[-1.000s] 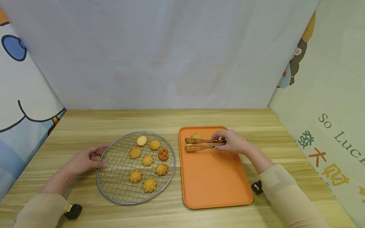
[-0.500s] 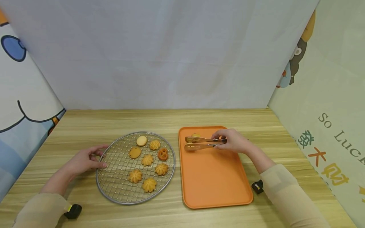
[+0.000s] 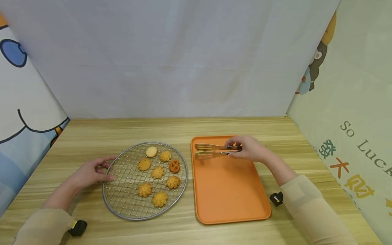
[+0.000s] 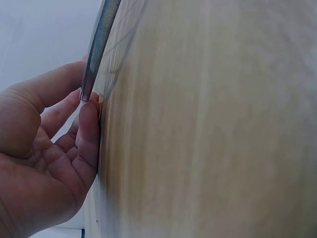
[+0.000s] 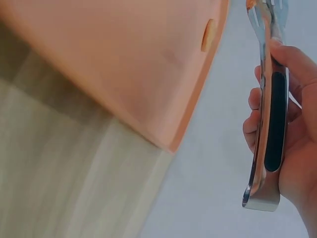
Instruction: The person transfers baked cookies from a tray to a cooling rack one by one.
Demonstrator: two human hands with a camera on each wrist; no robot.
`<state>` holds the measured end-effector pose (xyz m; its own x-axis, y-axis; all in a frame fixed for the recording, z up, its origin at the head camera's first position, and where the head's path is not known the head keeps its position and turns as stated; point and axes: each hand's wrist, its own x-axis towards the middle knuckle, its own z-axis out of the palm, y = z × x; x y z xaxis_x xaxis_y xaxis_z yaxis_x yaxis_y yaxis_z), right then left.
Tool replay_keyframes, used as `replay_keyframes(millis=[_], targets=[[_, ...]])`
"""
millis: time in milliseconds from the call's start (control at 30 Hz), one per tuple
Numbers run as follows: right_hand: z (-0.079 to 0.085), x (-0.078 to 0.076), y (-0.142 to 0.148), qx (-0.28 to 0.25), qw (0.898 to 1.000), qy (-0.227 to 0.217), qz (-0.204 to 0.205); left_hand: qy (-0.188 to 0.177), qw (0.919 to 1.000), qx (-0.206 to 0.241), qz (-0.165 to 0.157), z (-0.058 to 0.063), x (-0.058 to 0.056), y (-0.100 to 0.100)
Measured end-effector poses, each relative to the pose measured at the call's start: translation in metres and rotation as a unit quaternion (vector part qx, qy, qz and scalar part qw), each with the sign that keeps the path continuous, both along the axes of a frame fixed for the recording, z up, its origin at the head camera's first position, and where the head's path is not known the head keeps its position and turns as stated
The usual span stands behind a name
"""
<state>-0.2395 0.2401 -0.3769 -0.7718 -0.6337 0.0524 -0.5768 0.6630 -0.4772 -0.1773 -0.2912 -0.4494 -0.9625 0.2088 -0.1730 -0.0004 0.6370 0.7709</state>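
My left hand (image 3: pixel 92 174) grips the left rim of a round wire cooling rack (image 3: pixel 122 200). In the left wrist view, thumb and fingers meet at the metal rim (image 4: pixel 99 47). Several cookies (image 3: pixel 157 172) and one pretzel-shaped cookie (image 3: pixel 174 166) lie on the rack's right half. My right hand (image 3: pixel 248 148) holds metal serving tongs (image 3: pixel 214 150) by their dark grips, over the far end of an orange tray (image 3: pixel 229 190). The tongs' arms stand apart. In the right wrist view, a cookie (image 5: pixel 208 35) lies near the tray's edge; the tongs hide it in the head view. A small orange-brown bit (image 5: pixel 251 4) shows at the tongs' tips.
Rack and tray stand side by side on a wood-grain table (image 3: pixel 147 127), a narrow gap between them. A pale cloth backdrop (image 3: pixel 177 68) rises behind, with printed sheets on both sides. Black wrist-worn devices (image 3: pixel 78 228) sit beneath both sleeves.
The tongs have moved slightly up and to the left with my right hand. The cookie seen behind them before is now hidden in the head view. My left hand stays on the rack.
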Motion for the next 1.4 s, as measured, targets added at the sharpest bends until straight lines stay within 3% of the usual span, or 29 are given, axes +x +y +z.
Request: replay_keyframes(millis=[800,1167,1400], targets=[[0.038,0.011,-0.038,-0.031,0.997,0.067,0.037,0.006,1.0000,0.000,-0.002,-0.004,-0.001,-0.001],[0.041,0.013,-0.064,-0.037,0.995,0.083,0.041,-0.004,1.0000,0.005,0.004,-0.004,0.000,0.000],[0.039,0.012,-0.085,-0.046,0.994,0.079,0.065,0.005,1.0000,-0.005,0.001,-0.006,-0.002,-0.001]])
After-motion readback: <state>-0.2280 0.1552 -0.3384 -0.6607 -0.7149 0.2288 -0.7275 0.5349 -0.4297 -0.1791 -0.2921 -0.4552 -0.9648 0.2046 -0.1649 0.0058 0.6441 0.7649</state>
